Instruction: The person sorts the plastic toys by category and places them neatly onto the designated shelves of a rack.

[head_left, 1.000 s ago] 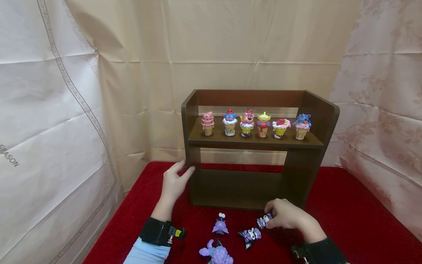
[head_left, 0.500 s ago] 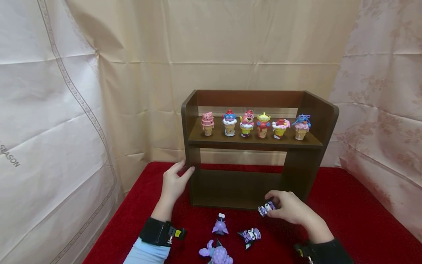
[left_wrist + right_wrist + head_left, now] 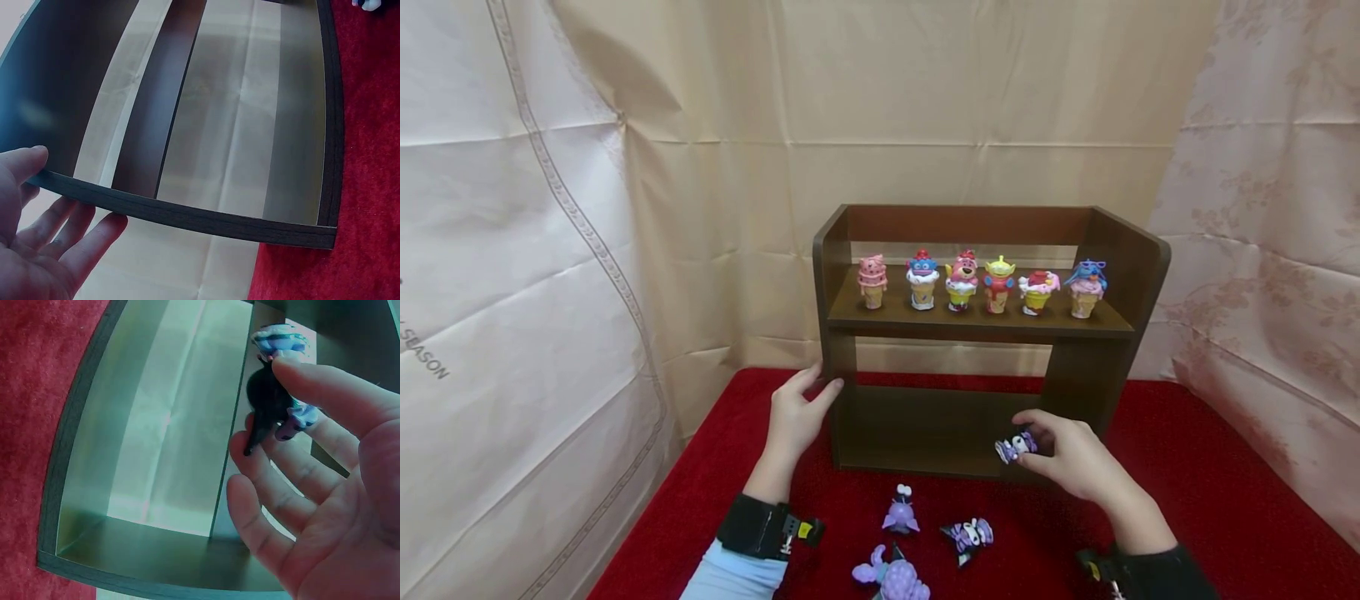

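Note:
My right hand (image 3: 1078, 458) pinches a small purple-and-black toy figurine (image 3: 1017, 447) between thumb and fingers, in front of the lower right opening of a dark brown two-tier shelf (image 3: 940, 429). In the right wrist view, the figurine's black part (image 3: 265, 390) shows beside the thumb. At the shelf's left side panel (image 3: 187, 214), my left hand (image 3: 793, 417) grips the front edge, thumb on the inner side and fingers on the outer. On the red cloth before the shelf lie a figurine with white eyes (image 3: 901, 512), a black-and-purple one (image 3: 970, 536) and a larger lilac one (image 3: 898, 577).
Several ice-cream-cone figurines stand in a row along the upper board, from a pink one (image 3: 872, 282) at left to a blue-topped one (image 3: 1087, 287) at right. A red cloth (image 3: 1195, 475) covers the table. Beige curtains (image 3: 722, 208) hang behind.
My right hand has lifted the figurine off the cloth and carried it up and slightly right, toward the shelf's lower opening. The left hand stays at the side panel.

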Demonstrator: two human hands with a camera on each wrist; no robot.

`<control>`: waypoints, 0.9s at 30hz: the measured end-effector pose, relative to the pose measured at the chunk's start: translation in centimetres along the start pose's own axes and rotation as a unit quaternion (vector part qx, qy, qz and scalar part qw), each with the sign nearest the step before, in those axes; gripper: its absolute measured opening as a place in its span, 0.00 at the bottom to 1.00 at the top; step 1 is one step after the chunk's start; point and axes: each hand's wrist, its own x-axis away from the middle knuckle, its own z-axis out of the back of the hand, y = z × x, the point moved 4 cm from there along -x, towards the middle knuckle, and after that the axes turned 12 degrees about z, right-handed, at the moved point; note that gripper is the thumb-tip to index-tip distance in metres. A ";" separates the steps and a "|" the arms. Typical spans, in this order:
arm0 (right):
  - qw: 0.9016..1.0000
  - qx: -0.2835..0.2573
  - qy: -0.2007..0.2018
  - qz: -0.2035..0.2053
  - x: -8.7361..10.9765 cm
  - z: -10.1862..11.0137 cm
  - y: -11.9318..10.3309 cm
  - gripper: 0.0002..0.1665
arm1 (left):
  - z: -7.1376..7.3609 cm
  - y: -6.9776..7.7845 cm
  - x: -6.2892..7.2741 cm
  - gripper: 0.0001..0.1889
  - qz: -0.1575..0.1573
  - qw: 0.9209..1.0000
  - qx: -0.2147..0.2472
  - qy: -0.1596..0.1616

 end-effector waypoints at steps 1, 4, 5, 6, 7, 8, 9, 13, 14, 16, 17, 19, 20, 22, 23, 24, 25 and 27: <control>1.000 0.003 0.006 0.000 0.0 0.1 0.0 0.26 | 0.0 0.0 0.0 0.24 -0.002 1.000 0.001 0.001; 1.000 0.015 0.024 0.001 0.1 0.5 0.0 0.27 | 0.0 0.1 0.1 0.24 -0.007 1.000 0.002 0.003; 0.999 0.020 0.030 0.003 0.1 0.7 0.0 0.27 | 0.0 0.1 0.1 0.24 -0.009 1.000 0.002 0.003; 0.999 0.025 0.036 0.004 0.1 0.8 0.0 0.27 | 0.0 0.1 0.1 0.24 -0.009 1.000 0.003 0.003; 0.999 0.031 0.043 0.004 0.1 0.9 0.0 0.27 | 0.0 0.1 0.1 0.24 -0.008 1.000 0.002 0.002; 0.998 0.037 0.049 0.005 0.2 1.1 0.0 0.28 | 0.0 0.1 0.1 0.24 -0.006 1.000 0.001 0.003; 0.998 0.042 0.056 0.006 0.2 1.2 0.0 0.28 | 0.0 0.1 0.1 0.23 -0.005 1.000 0.000 0.002; 0.996 0.057 0.075 0.005 0.3 1.8 0.0 0.28 | 0.0 0.1 0.1 0.24 -0.003 1.000 0.002 0.004; 0.995 0.058 0.078 0.005 0.3 1.9 0.0 0.28 | 0.0 0.1 0.1 0.24 -0.005 1.000 0.003 0.004; 0.995 0.064 0.082 0.004 0.4 2.1 -0.1 0.28 | 0.0 0.2 0.1 0.24 -0.006 1.000 0.003 0.005; 0.994 0.067 0.084 0.004 0.4 2.2 -0.2 0.28 | 0.0 0.2 0.1 0.24 -0.006 1.000 0.003 0.005; 0.993 0.073 0.087 0.003 0.4 2.3 -0.2 0.28 | 0.0 0.2 0.0 0.24 -0.004 1.000 0.004 0.004; 0.993 0.077 0.088 0.002 0.4 2.4 -0.2 0.28 | 0.0 0.2 0.0 0.24 -0.004 1.000 0.004 0.003; 0.993 0.084 0.088 0.001 0.3 2.5 -0.2 0.28 | -0.1 0.2 0.0 0.24 -0.001 1.000 0.005 0.003; 0.992 0.087 0.088 0.001 0.3 2.5 -0.2 0.28 | -0.1 0.2 0.0 0.24 0.000 1.000 0.005 0.003; 0.992 0.091 0.086 0.001 0.2 2.5 -0.2 0.28 | -0.1 0.1 0.0 0.24 -0.001 1.000 0.004 0.004; 0.992 0.095 0.083 0.003 0.1 2.6 -0.2 0.28 | -0.1 0.2 0.0 0.24 -0.002 1.000 0.003 0.004; 0.992 0.103 0.074 0.008 -0.1 2.5 -0.1 0.28 | -0.1 0.2 0.0 0.24 -0.003 1.000 0.002 0.005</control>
